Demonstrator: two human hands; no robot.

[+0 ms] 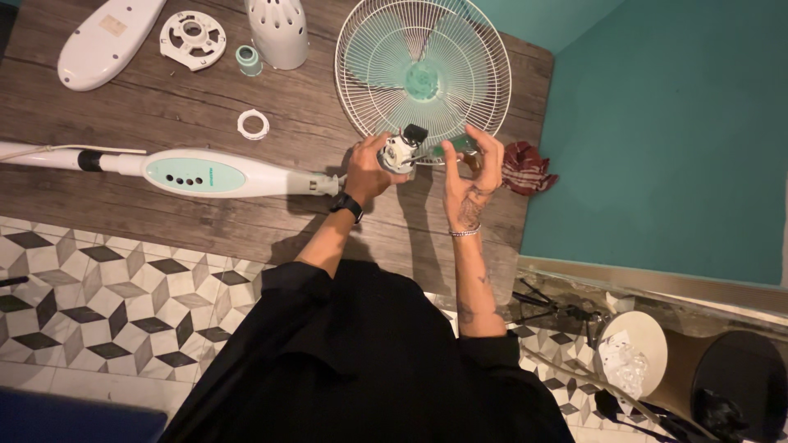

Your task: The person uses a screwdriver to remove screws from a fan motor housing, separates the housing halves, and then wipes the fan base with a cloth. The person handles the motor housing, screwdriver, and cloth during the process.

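Dark wood-plank table (164, 115) mid-frame, our left hand (367, 171) clamped on small white fan motor (400, 152), right hand (474, 168) fingers loosely curled beside it, white wire fan grille (423, 70) behind.

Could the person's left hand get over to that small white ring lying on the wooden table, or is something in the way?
Probably yes. The white ring lies alone on bare wood, up and left of the left hand, with nothing between them. But that hand is gripping the fan motor.
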